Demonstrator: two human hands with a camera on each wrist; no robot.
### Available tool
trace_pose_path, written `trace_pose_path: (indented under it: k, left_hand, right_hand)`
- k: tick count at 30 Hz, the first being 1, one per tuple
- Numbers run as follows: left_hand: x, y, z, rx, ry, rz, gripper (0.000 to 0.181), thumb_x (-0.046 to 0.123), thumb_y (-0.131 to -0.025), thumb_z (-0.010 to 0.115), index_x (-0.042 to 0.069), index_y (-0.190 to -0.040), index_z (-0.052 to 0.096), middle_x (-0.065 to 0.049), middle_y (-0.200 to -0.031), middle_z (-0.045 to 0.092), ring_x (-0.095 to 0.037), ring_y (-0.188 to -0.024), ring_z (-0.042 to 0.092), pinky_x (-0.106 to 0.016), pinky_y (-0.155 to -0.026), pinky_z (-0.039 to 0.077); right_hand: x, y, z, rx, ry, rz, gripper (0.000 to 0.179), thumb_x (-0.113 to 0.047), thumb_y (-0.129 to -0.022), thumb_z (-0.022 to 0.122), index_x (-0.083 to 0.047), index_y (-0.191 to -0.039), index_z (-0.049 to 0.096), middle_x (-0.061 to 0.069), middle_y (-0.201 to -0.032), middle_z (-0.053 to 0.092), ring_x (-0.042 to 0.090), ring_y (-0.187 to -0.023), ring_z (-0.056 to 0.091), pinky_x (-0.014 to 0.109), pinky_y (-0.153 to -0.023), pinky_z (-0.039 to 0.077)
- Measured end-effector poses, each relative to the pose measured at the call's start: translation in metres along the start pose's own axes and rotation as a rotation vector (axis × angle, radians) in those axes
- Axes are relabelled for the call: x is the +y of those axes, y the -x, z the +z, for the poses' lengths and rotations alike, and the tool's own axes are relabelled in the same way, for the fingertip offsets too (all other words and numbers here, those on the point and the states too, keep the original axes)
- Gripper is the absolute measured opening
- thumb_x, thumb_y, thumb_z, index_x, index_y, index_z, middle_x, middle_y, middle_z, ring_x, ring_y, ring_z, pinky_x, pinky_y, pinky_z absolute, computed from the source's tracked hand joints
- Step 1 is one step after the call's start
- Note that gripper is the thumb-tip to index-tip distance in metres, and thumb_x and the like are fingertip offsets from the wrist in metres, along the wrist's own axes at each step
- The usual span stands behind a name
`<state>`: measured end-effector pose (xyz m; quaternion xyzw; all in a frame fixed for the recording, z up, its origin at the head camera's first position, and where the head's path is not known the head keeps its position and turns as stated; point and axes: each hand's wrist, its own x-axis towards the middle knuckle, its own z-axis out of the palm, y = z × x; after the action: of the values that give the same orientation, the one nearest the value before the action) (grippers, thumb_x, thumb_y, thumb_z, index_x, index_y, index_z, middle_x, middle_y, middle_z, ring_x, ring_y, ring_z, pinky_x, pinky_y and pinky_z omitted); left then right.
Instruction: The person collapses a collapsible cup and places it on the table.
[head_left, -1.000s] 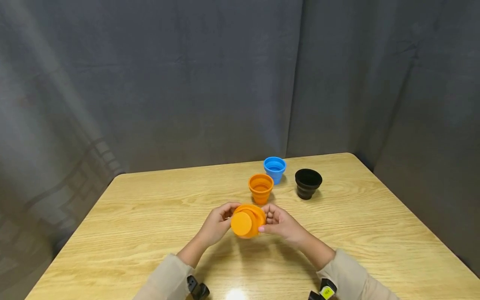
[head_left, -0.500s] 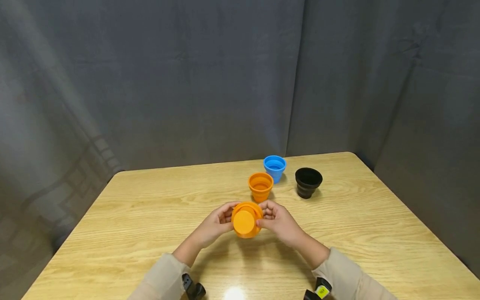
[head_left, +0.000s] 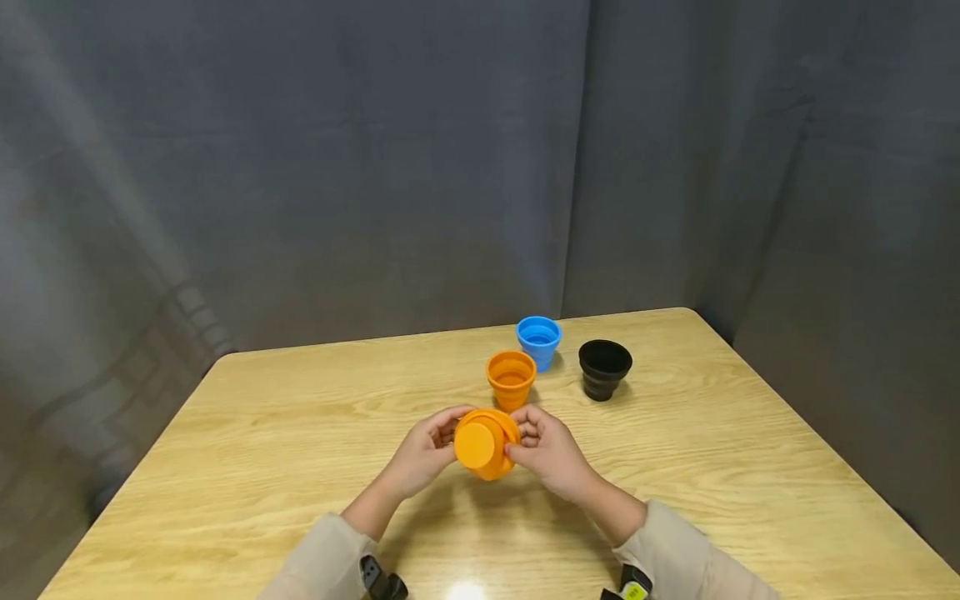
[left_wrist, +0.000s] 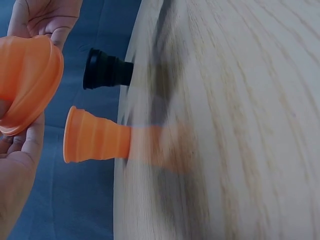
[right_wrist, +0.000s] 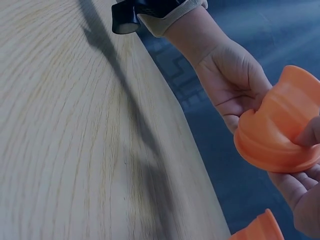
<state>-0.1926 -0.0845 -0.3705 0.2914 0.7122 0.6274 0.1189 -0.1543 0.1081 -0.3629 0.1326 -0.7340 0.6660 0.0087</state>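
Between both hands, above the table, is an orange collapsible cup [head_left: 476,446], its round base tilted toward the head camera. Its wall is partly folded and dented, as the right wrist view shows on the orange cup [right_wrist: 285,120]. My left hand [head_left: 422,454] grips the cup's left side. On the other side my right hand [head_left: 551,454] pinches the rim and wall, its thumb pressing into the side. A second orange cup [head_left: 512,379] stands upright just behind the held one; the same orange cup [left_wrist: 97,135] shows in the left wrist view.
A blue collapsible cup [head_left: 538,342] stands behind the standing orange cup. To its right is a black cup [head_left: 604,368], upright with its mouth up. All stand on a wooden table [head_left: 300,417], with a grey curtain [head_left: 375,183] along its back edge.
The held orange cup tips a little in the hands, its base swinging to face front and then back toward the left. The standing cups keep their places on the table.
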Motion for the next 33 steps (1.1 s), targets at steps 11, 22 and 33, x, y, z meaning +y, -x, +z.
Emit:
trace_pose_path:
  k: [11, 22, 33]
  left_hand:
    - [-0.0034, 0.0014, -0.0059, 0.031, -0.044, 0.011, 0.039, 0.004, -0.082, 0.057, -0.001, -0.120, 0.047, -0.014, -0.106, 0.054, -0.017, -0.092, 0.053, -0.027, -0.078, 0.044]
    - [-0.0053, -0.0002, -0.0025, 0.025, -0.096, 0.007, 0.037, 0.001, -0.082, 0.055, 0.000, -0.119, 0.048, -0.011, -0.103, 0.055, -0.014, -0.088, 0.052, -0.026, -0.074, 0.045]
    - [-0.0060, 0.0002, -0.0042, 0.012, -0.088, 0.005, 0.036, -0.007, -0.081, 0.049, -0.001, -0.117, 0.049, -0.012, -0.099, 0.055, -0.015, -0.083, 0.053, -0.026, -0.070, 0.047]
  right_hand:
    - [-0.0020, -0.0054, 0.0077, 0.030, 0.017, -0.014, 0.025, 0.012, -0.070, 0.055, 0.009, -0.093, 0.048, 0.008, -0.075, 0.055, 0.013, -0.064, 0.050, 0.020, -0.057, 0.044]
    - [-0.0017, -0.0015, 0.0056, 0.081, 0.096, 0.037, 0.025, 0.012, -0.068, 0.056, 0.006, -0.091, 0.050, 0.010, -0.075, 0.056, 0.016, -0.064, 0.049, 0.021, -0.056, 0.044]
    - [-0.0018, -0.0019, 0.0043, 0.090, 0.104, 0.060, 0.024, 0.011, -0.068, 0.053, 0.005, -0.091, 0.051, 0.008, -0.075, 0.056, 0.015, -0.062, 0.049, 0.021, -0.053, 0.044]
